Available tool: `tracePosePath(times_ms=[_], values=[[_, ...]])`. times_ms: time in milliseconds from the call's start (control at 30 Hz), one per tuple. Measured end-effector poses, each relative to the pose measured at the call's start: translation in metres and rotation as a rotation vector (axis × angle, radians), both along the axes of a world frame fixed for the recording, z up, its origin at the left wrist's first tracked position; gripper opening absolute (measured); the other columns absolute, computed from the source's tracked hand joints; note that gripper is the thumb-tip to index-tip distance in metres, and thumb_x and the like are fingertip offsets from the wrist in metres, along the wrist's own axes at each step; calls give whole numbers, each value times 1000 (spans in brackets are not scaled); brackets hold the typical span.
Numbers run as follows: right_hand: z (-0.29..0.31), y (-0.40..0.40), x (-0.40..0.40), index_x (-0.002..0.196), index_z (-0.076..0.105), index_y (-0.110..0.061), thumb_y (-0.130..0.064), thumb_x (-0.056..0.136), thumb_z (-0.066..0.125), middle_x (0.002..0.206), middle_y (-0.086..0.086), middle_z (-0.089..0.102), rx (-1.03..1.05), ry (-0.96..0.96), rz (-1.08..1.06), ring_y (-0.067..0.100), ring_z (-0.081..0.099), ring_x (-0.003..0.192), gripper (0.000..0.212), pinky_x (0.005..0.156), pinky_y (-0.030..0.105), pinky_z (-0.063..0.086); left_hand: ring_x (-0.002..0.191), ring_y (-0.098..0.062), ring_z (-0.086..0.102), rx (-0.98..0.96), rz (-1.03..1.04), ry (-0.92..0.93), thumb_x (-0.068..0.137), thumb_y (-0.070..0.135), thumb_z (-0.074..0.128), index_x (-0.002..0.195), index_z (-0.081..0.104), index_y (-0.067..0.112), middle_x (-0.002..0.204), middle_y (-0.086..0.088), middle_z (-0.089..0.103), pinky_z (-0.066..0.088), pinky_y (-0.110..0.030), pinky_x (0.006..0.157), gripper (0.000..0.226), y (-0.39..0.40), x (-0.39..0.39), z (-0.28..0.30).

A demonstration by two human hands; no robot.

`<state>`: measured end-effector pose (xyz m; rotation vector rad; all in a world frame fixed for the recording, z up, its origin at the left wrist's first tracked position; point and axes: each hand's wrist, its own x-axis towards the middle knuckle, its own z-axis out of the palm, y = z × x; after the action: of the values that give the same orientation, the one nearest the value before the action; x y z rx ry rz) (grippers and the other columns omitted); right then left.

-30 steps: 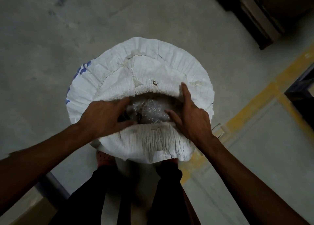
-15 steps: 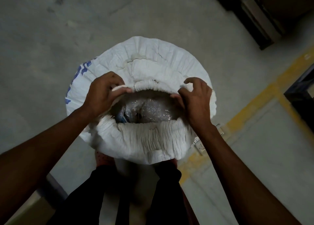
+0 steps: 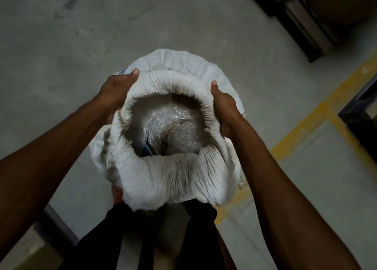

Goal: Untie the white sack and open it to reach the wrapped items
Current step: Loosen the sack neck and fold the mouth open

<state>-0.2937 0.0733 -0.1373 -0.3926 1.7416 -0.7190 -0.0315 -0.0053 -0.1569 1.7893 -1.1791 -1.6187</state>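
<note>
The white sack stands on the concrete floor in front of my legs, its crinkled mouth pulled wide into a round opening. Inside lie items wrapped in bubble wrap, with a bit of blue showing at the lower left of the opening. My left hand grips the rolled rim on the left side. Opposite it, my right hand holds the right side of the rim, thumb pointing up. The fingers of both hands are partly hidden behind the fabric.
Grey concrete floor all around. A yellow painted line runs diagonally on the right. Dark pallet or shelving sits at the top right and a dark frame at the right edge. My dark trousers are below the sack.
Both hands moved apart from the small central opening to the sides of the rim. The sack mouth is now stretched much wider and raised, showing more bubble wrap.
</note>
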Motion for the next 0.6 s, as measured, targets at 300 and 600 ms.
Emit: tracePosePath(times_ms=[300, 600], values=[[-13, -6, 1, 106, 76, -11, -73, 93, 51, 101, 1, 79, -106, 100, 106, 16, 74, 96, 68, 95, 38, 57, 89, -14, 63, 58, -38, -71, 79, 74, 72, 98, 74, 18, 101, 0, 69, 51, -31, 85, 59, -6, 1, -2], [-33, 66, 21, 128, 52, -25, -67, 99, 46, 121, 5, 67, -182, 974, 330, 31, 60, 115, 51, 97, 49, 38, 91, -15, 65, -408, -276, -439, 79, 72, 75, 110, 68, 20, 102, 4, 71, 50, -32, 80, 61, 60, 18, -29]])
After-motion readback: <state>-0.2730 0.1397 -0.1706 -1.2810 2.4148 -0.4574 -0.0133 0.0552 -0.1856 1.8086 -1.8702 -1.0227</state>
